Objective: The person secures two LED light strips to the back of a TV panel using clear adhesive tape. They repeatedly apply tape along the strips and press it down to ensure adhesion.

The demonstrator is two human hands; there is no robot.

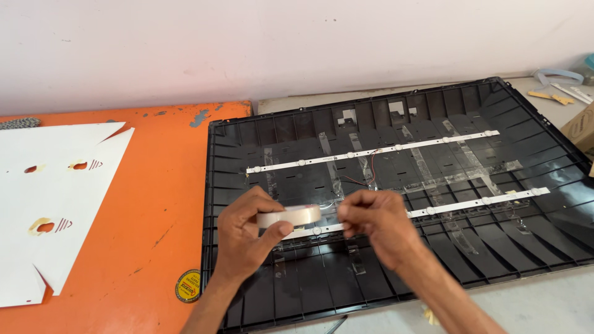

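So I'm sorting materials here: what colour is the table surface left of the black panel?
Orange, scuffed in spots; the head view shows it.

Right hand is covering part of the lower LED strip; its fingertips are hiding the tape end. Left hand is blocking the near side of the tape roll. Both forearms are running off-frame at 6 o'clock. Cardboard box is getting cut off at 3 o'clock. White sheet is running off at 9 o'clock. Items at 2 o'clock are too small to identify.
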